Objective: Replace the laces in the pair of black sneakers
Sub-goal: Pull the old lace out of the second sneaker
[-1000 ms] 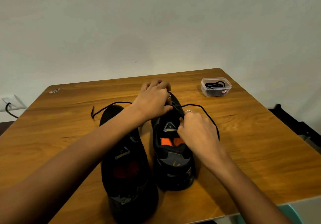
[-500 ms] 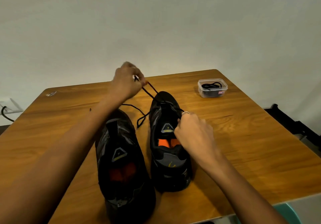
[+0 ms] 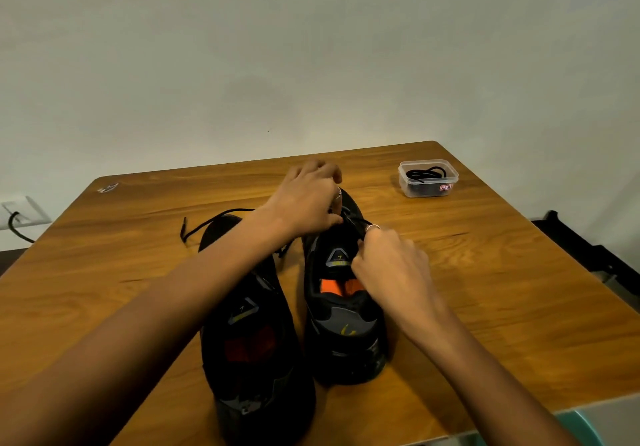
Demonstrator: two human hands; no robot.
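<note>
Two hands: left hand [image 3: 304, 199] and right hand [image 3: 389, 265], both pinched on the lace [image 3: 207, 222], mid-frame.
Shoes: two, right shoe [image 3: 341, 310], left shoe [image 3: 252, 334], side by side.
Box [image 3: 428, 179]: one, upper right, another lace inside.
Table [image 3: 104, 289]: one.

Left hand [image 3: 304, 203] and right hand [image 3: 388, 265] pinched, close together.

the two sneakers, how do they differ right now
The right sneaker sits farther from the camera, with both hands, left hand and right hand, working at its lace area; the left sneaker sits nearer, untouched under the left forearm. The right one's orange insole shows brightly; the left one's is shadowed. Both are black, upright, heels toward the camera.
</note>
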